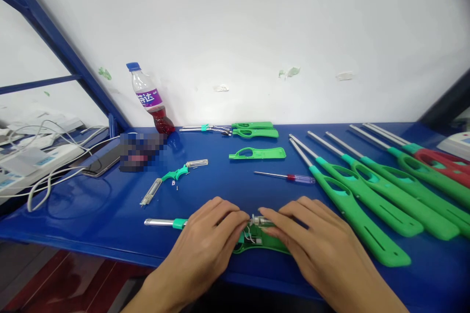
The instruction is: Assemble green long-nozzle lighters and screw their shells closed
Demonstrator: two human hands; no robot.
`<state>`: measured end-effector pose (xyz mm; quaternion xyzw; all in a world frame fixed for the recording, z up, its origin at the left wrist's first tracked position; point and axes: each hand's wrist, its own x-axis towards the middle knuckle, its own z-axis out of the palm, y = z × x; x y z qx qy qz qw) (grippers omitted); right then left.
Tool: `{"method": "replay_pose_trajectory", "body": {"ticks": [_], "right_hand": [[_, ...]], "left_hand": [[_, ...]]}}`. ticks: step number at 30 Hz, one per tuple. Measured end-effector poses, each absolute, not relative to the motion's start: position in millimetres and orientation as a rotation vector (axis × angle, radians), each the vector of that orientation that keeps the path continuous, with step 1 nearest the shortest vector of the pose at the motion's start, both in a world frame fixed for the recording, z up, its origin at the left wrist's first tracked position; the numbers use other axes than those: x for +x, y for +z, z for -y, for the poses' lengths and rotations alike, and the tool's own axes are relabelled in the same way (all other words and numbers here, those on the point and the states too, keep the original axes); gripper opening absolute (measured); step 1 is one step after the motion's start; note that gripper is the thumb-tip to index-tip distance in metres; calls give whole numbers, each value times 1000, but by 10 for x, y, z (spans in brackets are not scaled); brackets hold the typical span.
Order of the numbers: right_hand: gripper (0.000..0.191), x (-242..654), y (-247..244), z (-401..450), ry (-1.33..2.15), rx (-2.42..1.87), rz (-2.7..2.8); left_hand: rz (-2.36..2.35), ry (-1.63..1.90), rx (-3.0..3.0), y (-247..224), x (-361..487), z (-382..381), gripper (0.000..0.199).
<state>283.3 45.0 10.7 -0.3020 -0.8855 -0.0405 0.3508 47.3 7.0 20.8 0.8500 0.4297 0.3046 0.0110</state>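
Open green lighter shell [270,243] lies at near edge of blue surface [205,186], under my hands, metal tube pointing left. My R hand [312,239] pinches the clear fuel tank [262,221] btwn thumb & fingers, just above shell. My L hand [216,230] is curled, fingertips nearly closed at tank's left end; can't tell what it grips. Screwdriver [293,177] farther off, w/ assembled lighters [362,215] to the right.
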Motion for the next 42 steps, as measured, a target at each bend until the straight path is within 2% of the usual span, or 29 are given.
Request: {"method": "replay_pose_trajectory", "body": {"ticks": [8,22,37,42], "right_hand": [[16,2819,115,-438,-78,-806,2225],[19,2836,85,-436,-140,-740,2306],[18,2815,89,-453,-33,-866,2280],[22,2823,78,-450,-8,-907,2304]], "left_hand": [[-1340,1026,2599,230,496,-90,14],[-1300,1001,2683,223,475,-61,16],[-1387,1004,2633,269,514,-46,15],[-1425,886,2654,268,499,33,57]]}}
